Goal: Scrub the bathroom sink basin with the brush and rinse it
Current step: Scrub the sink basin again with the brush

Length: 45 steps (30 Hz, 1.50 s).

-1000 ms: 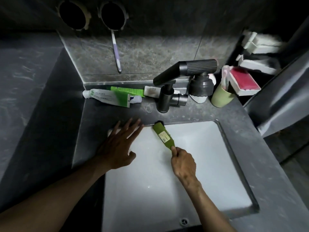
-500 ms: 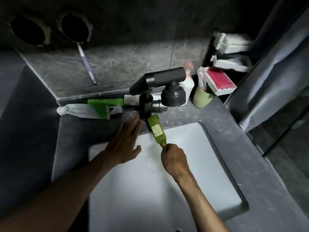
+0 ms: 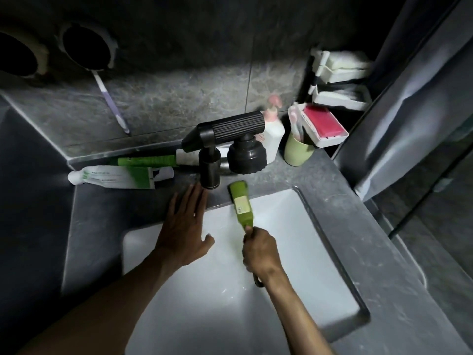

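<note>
Scrubbing: right hand (image 3: 261, 252), grip curled round the green brush (image 3: 241, 204), works the back rim of the sink basin (image 3: 294, 226); left hand (image 3: 184, 231) rests spread. Next, likely sweep downward.

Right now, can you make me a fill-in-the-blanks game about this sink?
The right hand grips a ____ brush. The ____ hand lies open near the black faucet. The basin is ____. Missing words: green, left, white.
</note>
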Motion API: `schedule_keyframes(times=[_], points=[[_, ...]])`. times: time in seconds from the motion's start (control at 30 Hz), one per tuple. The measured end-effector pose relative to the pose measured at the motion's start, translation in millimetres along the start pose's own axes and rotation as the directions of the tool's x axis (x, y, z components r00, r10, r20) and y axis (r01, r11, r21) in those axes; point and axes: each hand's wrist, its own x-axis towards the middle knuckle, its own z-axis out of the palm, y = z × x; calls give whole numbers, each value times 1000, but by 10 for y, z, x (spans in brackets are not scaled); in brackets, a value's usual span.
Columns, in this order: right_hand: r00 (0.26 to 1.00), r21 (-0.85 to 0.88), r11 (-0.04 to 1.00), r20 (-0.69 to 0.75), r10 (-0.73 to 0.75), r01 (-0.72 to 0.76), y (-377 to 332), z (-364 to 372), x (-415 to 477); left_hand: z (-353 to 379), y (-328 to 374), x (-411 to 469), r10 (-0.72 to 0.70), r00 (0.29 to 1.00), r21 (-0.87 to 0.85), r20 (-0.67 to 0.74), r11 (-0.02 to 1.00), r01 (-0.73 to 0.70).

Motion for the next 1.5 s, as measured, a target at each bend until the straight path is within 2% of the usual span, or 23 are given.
schedule_keyframes(times=[0.13, 0.2, 0.3, 0.4, 0.53, 0.57, 0.67, 0.77, 0.83, 0.9, 1.0, 1.13, 1.23, 1.3, 1.5], points=[[984, 164, 982, -135, 113, -90, 192, -374, 68, -14, 49, -4, -28, 1000, -10, 9, 1000, 28], [982, 126, 986, -136, 127, -110, 293, -508, -99, -21, 60, -6, -40, 999, -21, 17, 999, 40], [976, -8, 980, 83, 200, -200, 425, -485, -289, -21, 42, -14, -33, 999, -18, 29, 999, 33], [915, -136, 948, 254, 313, -286, 443, -279, -137, -14, 46, -21, -24, 999, 3, 31, 1000, 24], [801, -184, 924, 461, 382, -335, 364, 19, 109, 6, 51, -36, -19, 1000, 26, 5, 1000, 18], [796, -197, 926, 473, 377, -322, 356, 22, 155, 18, 46, -36, -14, 1000, 28, -2, 1000, 14], [872, -262, 932, 358, 333, -249, 408, -102, 286, 48, 50, -39, -18, 1000, 30, -19, 999, 19], [953, -468, 883, 249, 172, -37, 543, -109, 258, 58, 83, -42, -40, 999, 31, -18, 999, 40], [972, -529, 849, 192, 137, -15, 623, -69, 188, 45, 105, -39, -52, 999, 31, -3, 998, 52], [998, -627, 779, 50, 42, -2, 682, -126, 146, 39, 119, -40, -60, 998, 31, 10, 998, 60], [986, -738, 671, -60, -158, 62, 673, -228, 94, 48, 113, -37, -64, 998, 33, 14, 997, 63], [915, -752, 634, -109, -388, 180, 517, -321, 31, 48, 124, -35, -60, 998, 13, 2, 998, 60], [850, -782, 590, -158, -502, 203, 358, -379, 108, 56, 116, -43, -56, 998, 20, -3, 998, 56], [862, -780, 597, -159, -482, 190, 304, -442, 176, 51, 113, -47, -52, 999, 27, 1, 998, 52], [927, -624, 781, -297, -229, -7, 651, -566, 245, 47, 133, -38, -63, 998, 26, -3, 998, 63]])
